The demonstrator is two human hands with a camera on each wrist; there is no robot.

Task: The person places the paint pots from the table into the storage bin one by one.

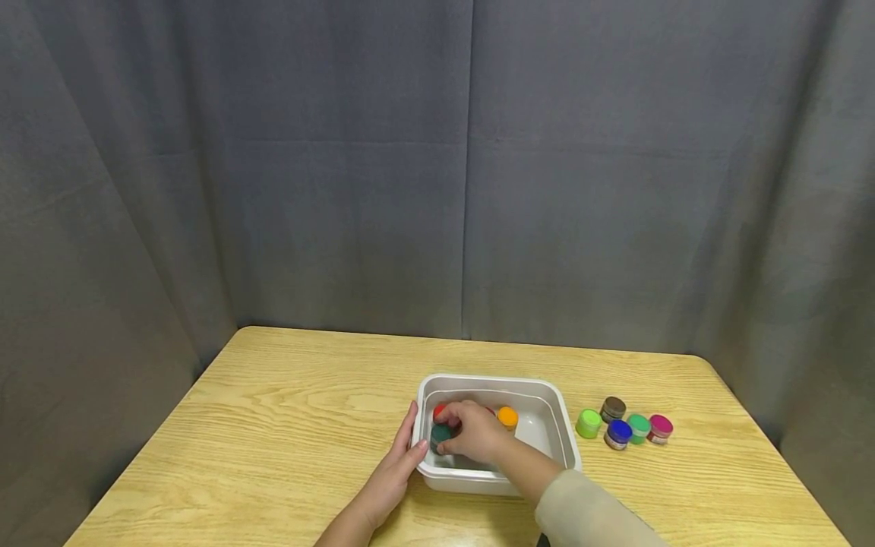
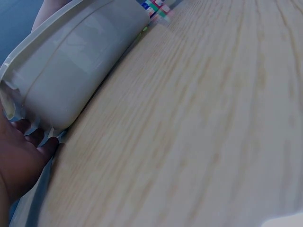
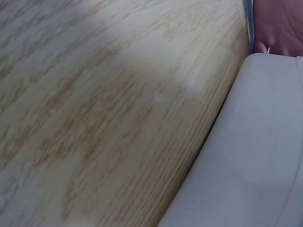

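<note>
A white rectangular plastic tub (image 1: pixel 563 414) sits on the wooden table. My left hand (image 1: pixel 391 479) holds its left side, thumb at the rim and fingers along the outer wall; the left wrist view shows those fingers (image 2: pixel 35 137) below the rim. Inside the tub, my right hand (image 1: pixel 478 433) pinches a small jar with a dark teal lid (image 1: pixel 440 434) between thumb and fingers. Next to it is a red-lidded jar (image 1: pixel 439 410), partly hidden. An orange-lidded jar (image 1: pixel 507 416) stands beyond the hand, with another dark red lid mostly covered.
Right of the tub stand small jars with lids in light green (image 1: pixel 589 422), dark brown (image 1: pixel 613 409), blue (image 1: pixel 618 433), green (image 1: pixel 639 427) and magenta (image 1: pixel 660 428). Grey curtains (image 1: pixel 355 190) hang behind and beside the table (image 1: pixel 287 425).
</note>
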